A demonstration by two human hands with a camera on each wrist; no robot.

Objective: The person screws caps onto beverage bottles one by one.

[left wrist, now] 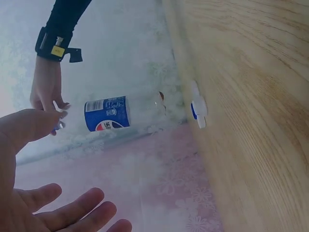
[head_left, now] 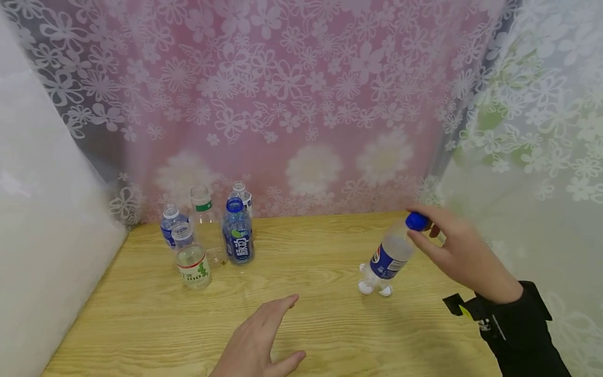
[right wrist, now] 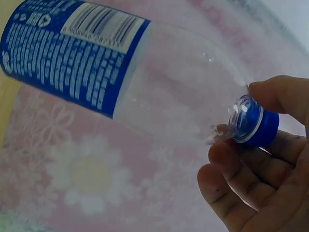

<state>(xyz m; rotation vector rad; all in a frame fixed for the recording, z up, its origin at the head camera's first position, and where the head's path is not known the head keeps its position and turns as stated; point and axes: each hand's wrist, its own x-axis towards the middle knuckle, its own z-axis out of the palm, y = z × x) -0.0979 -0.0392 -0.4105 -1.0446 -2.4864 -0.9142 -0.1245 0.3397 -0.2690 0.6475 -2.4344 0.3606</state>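
Note:
My right hand (head_left: 454, 248) pinches a clear plastic bottle (head_left: 388, 263) with a blue label at its blue cap (right wrist: 266, 129) and neck. The bottle tilts, cap end up and to the right. Its base hangs a little above the table in the left wrist view, over a few white bottle caps (head_left: 365, 287); the base partly hides them in the head view. My left hand (head_left: 254, 340) is low over the table near the front, thumb and fingers apart, holding nothing. In the left wrist view its fingers (left wrist: 87, 203) are spread.
Several uncapped bottles stand grouped at the back left of the wooden table (head_left: 301, 246), among them a blue-labelled bottle (head_left: 238, 235) and a short green-printed bottle (head_left: 193, 267). A flowered curtain (head_left: 311, 104) hangs behind; a white sheet (head_left: 42, 209) borders the left side.

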